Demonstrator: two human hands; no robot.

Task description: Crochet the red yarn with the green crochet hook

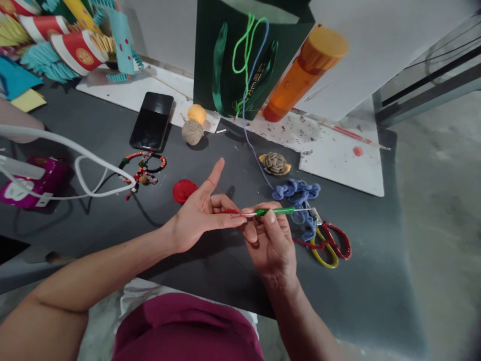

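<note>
My right hand (pixel 271 239) is closed around a crochet hook (pixel 276 211) with a green grip, its metal tip pointing left. Between the thumb and fingers of my left hand (pixel 203 215) a small bit of red yarn (pixel 230 211) is pinched, touching the hook's tip. The left index finger points up with a red strand looped round it. Just behind that hand lies a red yarn ball (pixel 184 191). Right of my right hand are a blue crocheted strip (pixel 296 190) and scissors (pixel 330 244) with red and yellow handles; a red strand runs across the handles.
A dark green paper bag (pixel 206 55) stands at the back beside an orange canister (pixel 296 80). A phone (pixel 152 121), two small yarn balls (pixel 193 131), a crocheted rose (pixel 275 164) and beaded bracelets (pixel 145 170) lie around. A white cable (pixel 75 143) arches in from the left.
</note>
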